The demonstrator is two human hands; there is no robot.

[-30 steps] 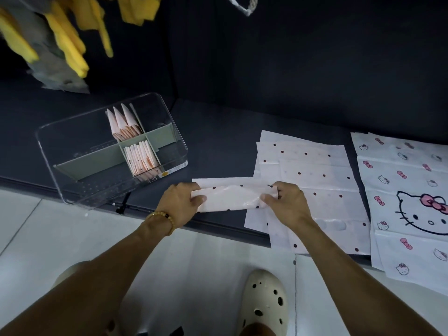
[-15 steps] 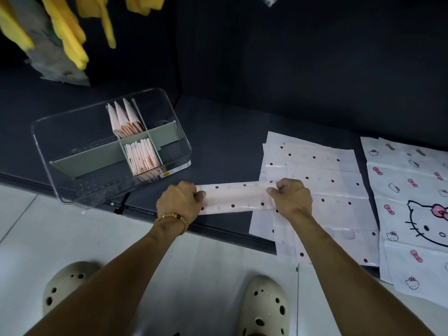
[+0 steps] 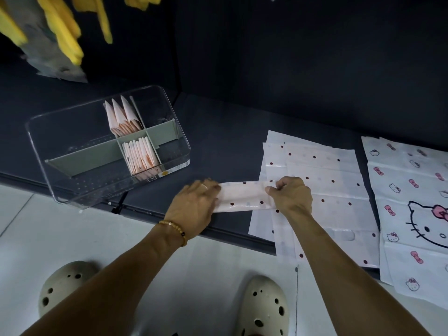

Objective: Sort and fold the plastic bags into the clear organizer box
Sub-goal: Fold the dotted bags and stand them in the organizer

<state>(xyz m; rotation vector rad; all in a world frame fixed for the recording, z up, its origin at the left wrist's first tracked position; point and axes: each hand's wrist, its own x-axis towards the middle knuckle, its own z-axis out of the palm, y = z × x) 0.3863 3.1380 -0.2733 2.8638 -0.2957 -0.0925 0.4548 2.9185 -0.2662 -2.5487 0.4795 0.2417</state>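
Note:
A white bag with dark red dots, folded into a narrow strip [image 3: 242, 196], lies on the dark shelf near its front edge. My left hand [image 3: 194, 207] lies over the strip's left end with the fingers laid fairly flat on it. My right hand [image 3: 291, 195] pinches the strip's right end between thumb and curled fingers. The clear organizer box [image 3: 72, 190] stands to the left, with green dividers. Folded pink-white bags [image 3: 138, 157] fill one middle compartment and triangular ones [image 3: 122, 117] stand in the compartment behind it.
A stack of flat dotted bags [image 3: 327, 180] lies under and right of my right hand, overhanging the shelf edge. Cat-print bags [image 3: 412, 202] lie further right. Yellow and grey items [image 3: 60, 32] hang at top left. My two cream clogs stand on the white tiled floor below.
The strip has been folded narrower and pressed flatter. My left hand has slid over its left end, and my right hand has closed tighter on the right end.

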